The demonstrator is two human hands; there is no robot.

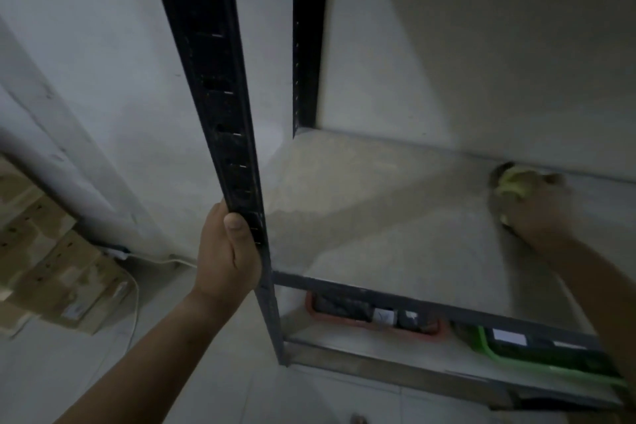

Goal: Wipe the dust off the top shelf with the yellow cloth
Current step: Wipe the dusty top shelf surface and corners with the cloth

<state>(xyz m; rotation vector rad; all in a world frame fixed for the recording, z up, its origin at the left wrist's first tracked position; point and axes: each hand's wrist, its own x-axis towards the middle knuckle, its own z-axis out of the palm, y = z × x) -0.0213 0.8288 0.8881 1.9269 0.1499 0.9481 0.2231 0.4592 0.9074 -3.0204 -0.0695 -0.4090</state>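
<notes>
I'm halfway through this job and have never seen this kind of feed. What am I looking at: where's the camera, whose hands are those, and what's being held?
There is no machine here. A person works with bare hands, and the single picture comes from a wide-angle camera on their head, looking forward and down. The left hand grips the black post of a metal rack. The right hand, blurred, holds the yellow cloth against the pale top shelf, at the back near the wall. The lower shelf holds a red tray and a green tray. Cardboard boxes sit off to the left.
</notes>
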